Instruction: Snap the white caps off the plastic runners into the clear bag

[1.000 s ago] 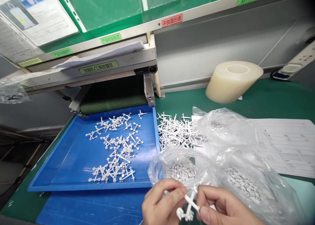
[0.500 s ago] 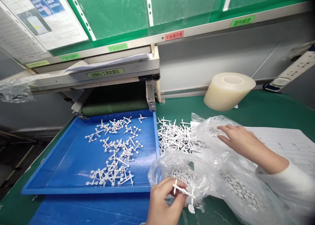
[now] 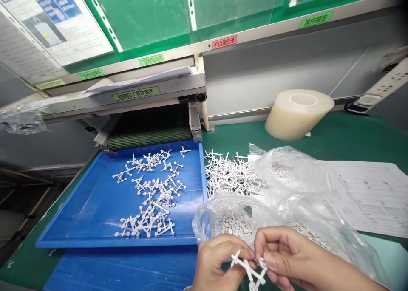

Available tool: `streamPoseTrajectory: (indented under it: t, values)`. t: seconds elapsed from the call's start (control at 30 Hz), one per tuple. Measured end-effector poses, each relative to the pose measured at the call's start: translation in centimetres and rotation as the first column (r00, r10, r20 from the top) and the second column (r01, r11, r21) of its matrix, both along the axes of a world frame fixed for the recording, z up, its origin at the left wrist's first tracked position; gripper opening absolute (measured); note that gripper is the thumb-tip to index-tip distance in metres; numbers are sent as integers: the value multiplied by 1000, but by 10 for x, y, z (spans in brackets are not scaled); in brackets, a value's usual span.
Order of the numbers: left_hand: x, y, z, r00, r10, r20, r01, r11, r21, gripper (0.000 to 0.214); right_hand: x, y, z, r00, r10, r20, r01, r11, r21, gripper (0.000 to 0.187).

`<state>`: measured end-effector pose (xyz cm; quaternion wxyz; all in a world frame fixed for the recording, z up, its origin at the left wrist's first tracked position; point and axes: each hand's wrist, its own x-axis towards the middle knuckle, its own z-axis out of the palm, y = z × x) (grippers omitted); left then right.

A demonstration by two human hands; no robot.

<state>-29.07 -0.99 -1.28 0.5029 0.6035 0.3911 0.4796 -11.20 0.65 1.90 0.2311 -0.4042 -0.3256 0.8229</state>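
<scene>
My left hand (image 3: 219,261) pinches a branched white plastic sprue (image 3: 247,267) near the bottom of the head view. At the sprue's right side, my right hand (image 3: 295,257) has thumb and forefinger closed on a small round white part (image 3: 263,264) at a branch end. Whether that part is still joined to the sprue I cannot tell. Just beyond my hands lies an opened clear plastic bag (image 3: 202,216) with many small round parts (image 3: 237,224) inside. Two more clear bags, one behind (image 3: 306,168) and one to the right (image 3: 347,227), hold similar parts.
A blue tray (image 3: 86,214) with sprues (image 3: 149,221) sits at left, below a conveyor belt (image 3: 149,140). Bare white sticks (image 3: 229,172) are heaped beside it. A tape roll (image 3: 296,114) stands at the back; printed sheets (image 3: 372,193) lie right.
My right hand has come from the rear bag down and left to the sprue and now pinches a round part there. My left hand keeps hold of the sprue.
</scene>
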Motion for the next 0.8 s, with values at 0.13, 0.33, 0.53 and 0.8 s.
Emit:
streamPoseTrajectory:
  t: [0.13, 0.33, 0.53, 0.8]
  values:
    - [-1, -3, 1, 999, 13, -33, -13, 1000, -11, 10, 1, -6, -8, 998, -42, -37, 41, 999, -18, 37]
    - [1, -7, 0, 997, 20, -76, -51, 899, -435, 9, 5, -26, -13, 826, -391, 406, -192, 482, 855, 13]
    - [-1, -6, 1, 979, 116, -168, -167, 928, -332, 8, 2, -26, -24, 953, -249, 169, 154, 885, 439, 19]
    - [3, -2, 1, 963, 169, -209, -230, 919, -320, 10, -23, -30, -28, 997, -53, 52, 39, 969, 244, 43]
